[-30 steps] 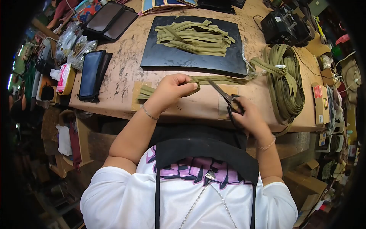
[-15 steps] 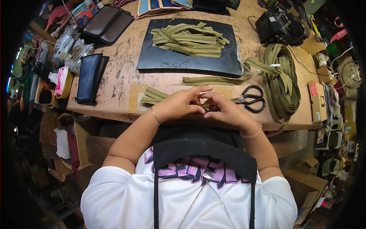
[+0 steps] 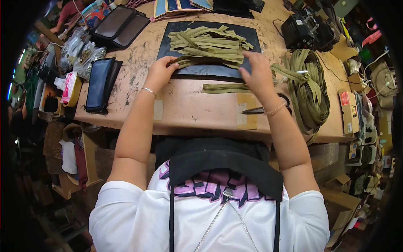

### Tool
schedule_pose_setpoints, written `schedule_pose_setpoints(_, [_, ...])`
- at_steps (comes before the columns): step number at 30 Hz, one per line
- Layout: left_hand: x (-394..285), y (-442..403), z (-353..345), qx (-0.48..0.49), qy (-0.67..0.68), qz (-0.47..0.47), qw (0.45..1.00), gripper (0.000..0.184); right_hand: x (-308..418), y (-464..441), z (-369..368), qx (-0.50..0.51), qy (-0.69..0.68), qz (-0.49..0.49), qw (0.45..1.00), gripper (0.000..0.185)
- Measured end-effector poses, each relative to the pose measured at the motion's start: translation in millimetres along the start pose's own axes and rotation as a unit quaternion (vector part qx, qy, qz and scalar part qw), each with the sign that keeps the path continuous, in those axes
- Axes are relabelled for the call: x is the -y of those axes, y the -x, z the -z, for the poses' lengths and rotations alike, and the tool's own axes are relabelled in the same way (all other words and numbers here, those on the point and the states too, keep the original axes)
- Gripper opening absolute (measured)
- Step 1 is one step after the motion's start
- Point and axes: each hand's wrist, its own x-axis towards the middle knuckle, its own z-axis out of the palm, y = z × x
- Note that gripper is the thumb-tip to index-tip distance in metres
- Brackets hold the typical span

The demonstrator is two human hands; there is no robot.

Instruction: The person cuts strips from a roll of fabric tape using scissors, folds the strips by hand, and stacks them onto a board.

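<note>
My left hand [image 3: 161, 73] pinches the left end of an olive-green zipper strip [image 3: 205, 63]. That strip lies along the near side of a pile of cut zipper strips [image 3: 205, 40] on a black board [image 3: 168, 32]. By the strip's right end, my right hand [image 3: 258, 73] has thumb and fingers apart; whether it touches the strip I cannot tell. Below the board, another zipper length [image 3: 222, 88] runs rightward behind my right hand toward a thick coil of zipper tape [image 3: 310, 92]. Black-handled scissors [image 3: 252, 111] lie partly under my right wrist.
At left are a dark pouch [image 3: 100, 86], bags of small parts [image 3: 90, 59] and a tissue pack [image 3: 70, 87]. A black machine [image 3: 300, 31] stands at the back right, a small box [image 3: 347, 111] at the right edge. Cardboard [image 3: 246, 103] is fixed to the table's front.
Both hands have moved forward from the table's front edge to the board and spread apart. The zipper piece from the front edge now lies on the pile's near side, its left end in my left hand.
</note>
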Motion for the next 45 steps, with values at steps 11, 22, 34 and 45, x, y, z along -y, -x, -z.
schedule_pose_setpoints(11, [2.7,-0.7,-4.2,-0.106,0.011,0.03,0.994,0.05,55.4,43.7,-13.3,0.263,-0.003,0.116,0.958,0.017])
schedule_pose_setpoints(22, [-112.1,62.7,16.6,-0.002,0.44,-0.007,0.898,0.008,77.8,61.2,36.0,0.057,-0.408,-0.089,0.907,0.03])
schedule_pose_setpoints(34, [-161.4,98.4,-2.5,0.209,0.366,-0.079,0.903,0.012,93.6,72.9,48.9,0.045,-0.369,-0.006,0.928,0.023])
schedule_pose_setpoints(45, [-169.6,114.5,-20.7,0.157,0.485,0.018,0.86,0.026,96.6,80.7,45.1,0.07,-0.363,-0.048,0.928,0.01])
